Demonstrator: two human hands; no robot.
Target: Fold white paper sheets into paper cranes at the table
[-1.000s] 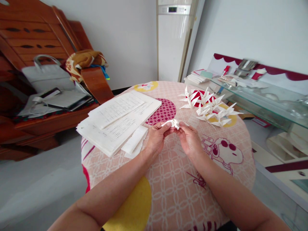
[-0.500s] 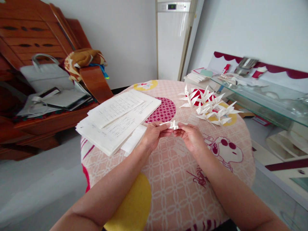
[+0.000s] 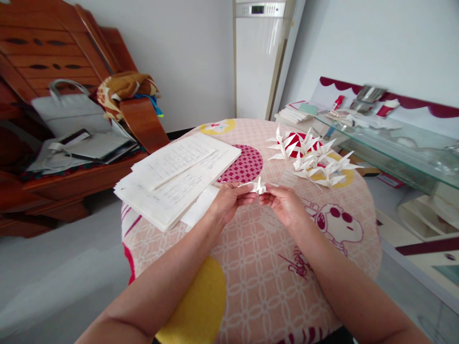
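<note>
Both my hands meet over the middle of a round table (image 3: 251, 267) covered by a pink patterned cloth. My left hand (image 3: 229, 200) and my right hand (image 3: 285, 204) each pinch one side of a small white folded paper crane (image 3: 258, 186), held just above the cloth. Beyond it, at the far right of the table, lie several finished white paper cranes (image 3: 311, 157). A thick stack of printed sheets (image 3: 175, 177) lies left of my left hand, with smaller white paper slips (image 3: 199, 208) at its near edge.
A wooden bench (image 3: 71, 177) at the left carries a grey bag (image 3: 68, 107), papers and a folded blanket. A white standing air conditioner (image 3: 256, 57) is behind the table. A glass shelf (image 3: 394, 143) with cups and books runs along the right.
My hands have lowered slightly and drawn the crane's two sides a little apart; the grip on it is unchanged.
</note>
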